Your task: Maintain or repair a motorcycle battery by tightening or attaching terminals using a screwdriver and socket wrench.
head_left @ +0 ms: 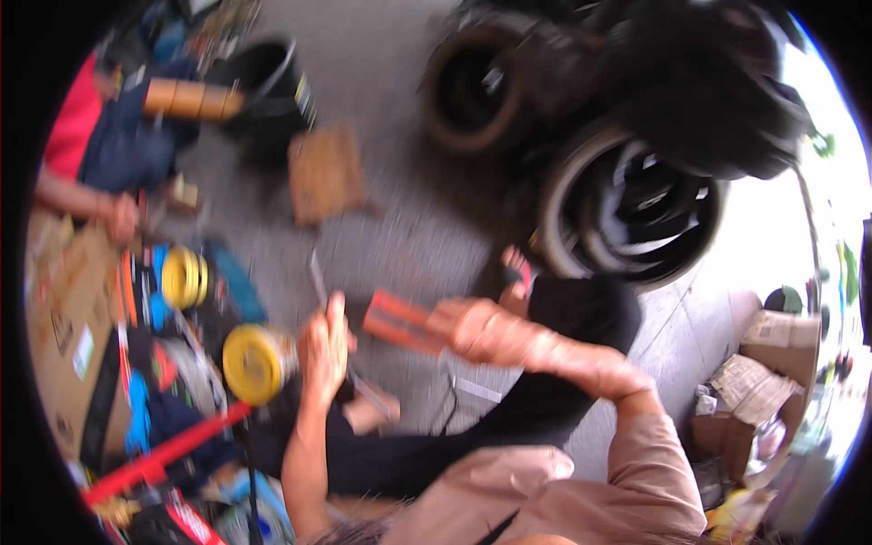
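Head view: the person sits with the brown shirt (509, 477) at the lower edge and a dark-trousered leg (586, 318) bent to the right. The left forearm rises almost vertically to the left hand (322, 354). Its fingers (337, 313) are folded around a thin metal rod (317, 272), with one finger pointing away from the body; the rod projects beyond the hand toward the floor (400, 218). The right arm is bent at the elbow, and its forearm runs leftward across the leg. The right hand (481, 329) has its fingers closed on the near end of an orange-red block (391, 318), which points at the left hand. The two held items are near each other but apart; blur hides finer detail.

Directly left of the left hand is a yellow round container (257, 363). A red bar (173, 452) lies diagonally below it, across assorted tools. A second yellow spool (184, 278) is farther out, beside a cardboard box (77, 327).

Beyond the hands, a wooden board (327, 174) lies near a black bucket (289, 77). A co-worker's hand (122, 218) is at the left. Tyres (559, 213) occupy the far right floor; cardboard cartons (781, 341) stand at the right edge.
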### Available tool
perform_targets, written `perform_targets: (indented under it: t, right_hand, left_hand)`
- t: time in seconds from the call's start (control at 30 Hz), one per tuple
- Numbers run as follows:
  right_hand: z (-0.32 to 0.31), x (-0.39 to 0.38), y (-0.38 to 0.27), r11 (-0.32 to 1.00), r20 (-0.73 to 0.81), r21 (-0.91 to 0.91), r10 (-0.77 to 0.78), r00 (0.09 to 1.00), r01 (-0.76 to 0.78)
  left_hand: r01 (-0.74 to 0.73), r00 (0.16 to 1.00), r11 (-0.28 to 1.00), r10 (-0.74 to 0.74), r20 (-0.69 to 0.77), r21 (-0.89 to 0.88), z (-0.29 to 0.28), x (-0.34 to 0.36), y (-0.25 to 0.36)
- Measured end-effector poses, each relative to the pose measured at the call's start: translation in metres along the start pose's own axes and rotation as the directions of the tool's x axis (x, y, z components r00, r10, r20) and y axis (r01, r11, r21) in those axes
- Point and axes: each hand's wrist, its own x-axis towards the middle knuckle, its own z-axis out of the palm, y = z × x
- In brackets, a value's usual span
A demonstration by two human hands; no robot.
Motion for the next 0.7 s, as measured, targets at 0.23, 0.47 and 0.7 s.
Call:
perform_targets:
  t: [0.23,0.47,0.7]
  right_hand:
    - [0.048,-0.006,-0.063,0.918,-0.086,0.283,0.314,0.946,-0.279]
    - [0.031,0.009,-0.043,0.581,0.127,0.767,0.279,0.952,-0.273]
    - [0.030,0.013,-0.027,0.540,0.255,0.737,0.336,0.907,-0.407]
  left_hand:
    - [0.310,0.947,0.841,-0.234,0.218,-0.443,0.072,0.011,-0.027]
    - [0.533,0.843,0.404,-0.173,0.509,-0.744,0.185,0.000,-0.091]
    - [0.459,0.873,0.552,-0.135,0.469,-0.696,0.225,0.044,-0.110]
